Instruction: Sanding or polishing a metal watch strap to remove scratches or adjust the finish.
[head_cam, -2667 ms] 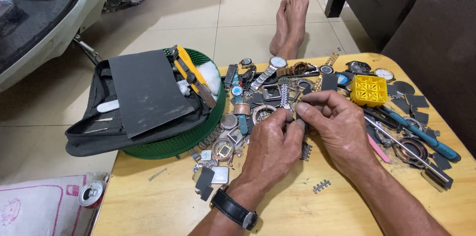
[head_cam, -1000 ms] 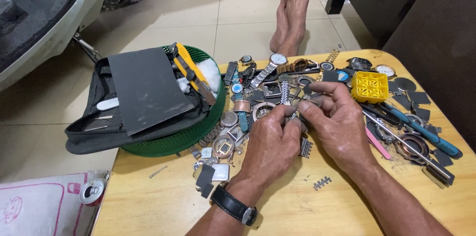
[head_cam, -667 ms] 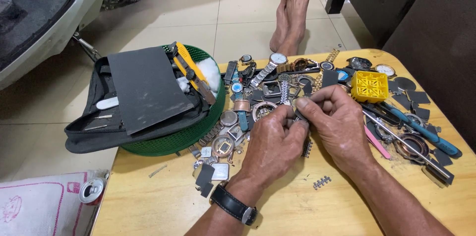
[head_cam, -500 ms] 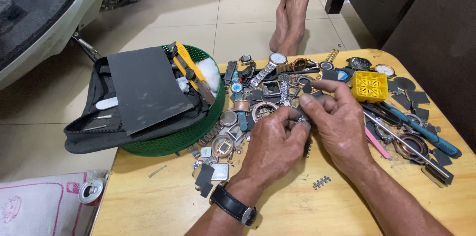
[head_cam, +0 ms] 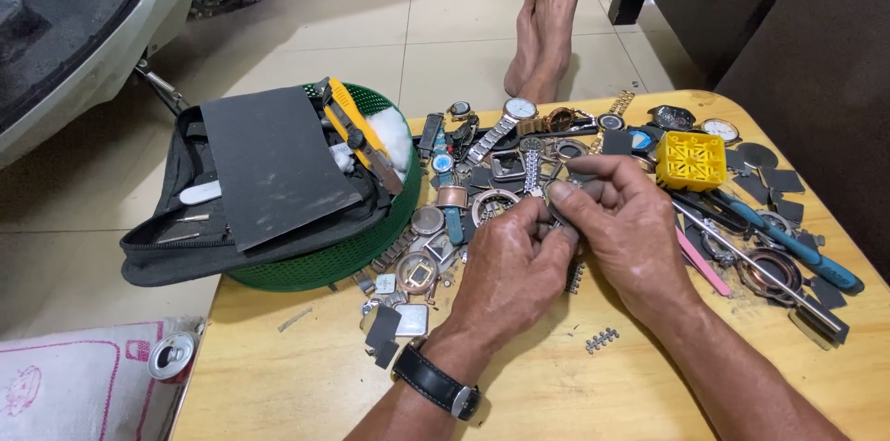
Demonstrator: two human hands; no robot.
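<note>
Far on my left I see a drink can (head_cam: 172, 355) lying by the corner of the wooden table (head_cam: 519, 395). Next comes a green basket (head_cam: 357, 251) sitting on the table's edge. A black tool bag (head_cam: 222, 237) lies in it, with a dark grey sheet (head_cam: 269, 163) on top and a yellow tool (head_cam: 350, 124) just beside that.

Past the basket there is a big pile of watch parts (head_cam: 436, 228): round cases, little square ones and bits of strap. A silver watch (head_cam: 505, 121) lies at the far side of the pile.

In the middle are my two hands. My left hand (head_cam: 514, 274) wears a black wristwatch (head_cam: 436, 383). Its fingers are curled in and pinch a small metal watch piece (head_cam: 547, 204). My right hand (head_cam: 626, 228) pinches the same piece from the other side, so the fingertips of both hands meet on it. The piece is just above the pile, near the middle of the table. It is too small for me to tell what kind of part it is.

A short strap link (head_cam: 602, 340) lies on the bare wood near my right wrist.

Further right are a yellow plastic block (head_cam: 691, 161), a pink stick (head_cam: 700, 260) and a blue-handled tool (head_cam: 797, 251).
</note>
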